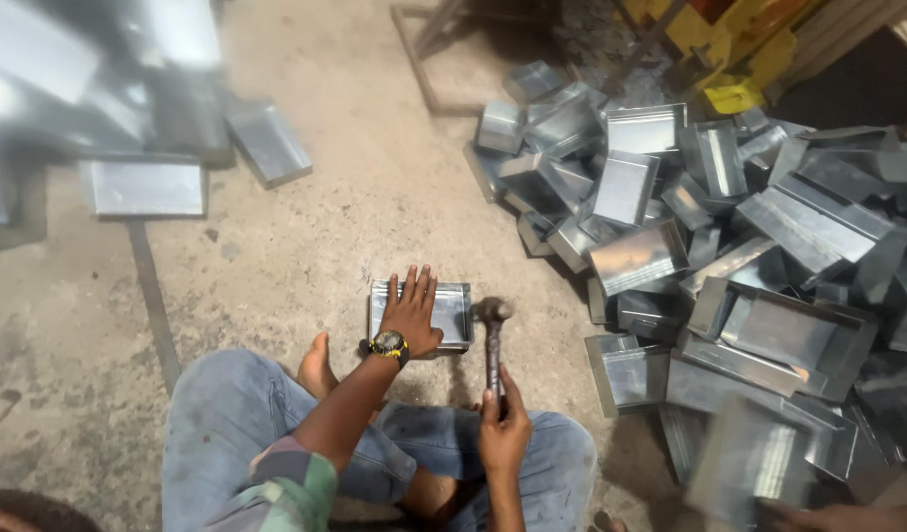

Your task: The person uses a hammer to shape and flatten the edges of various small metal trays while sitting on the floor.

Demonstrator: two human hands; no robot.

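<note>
Hammering looks to be the step in hand: left hand (412, 317) lies flat, fingers spread, on a tray (421, 313) on the floor (355, 197) at lower centre, while right hand (503, 433) grips a hammer (493, 335), head at the tray's right edge. Striking squarely calls for a steady tray. More trays are heaped in a pile (729, 256) at right.

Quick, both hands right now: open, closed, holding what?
Left hand: open, pressed flat on the metal tray.
Right hand: closed around the hammer handle.
</note>
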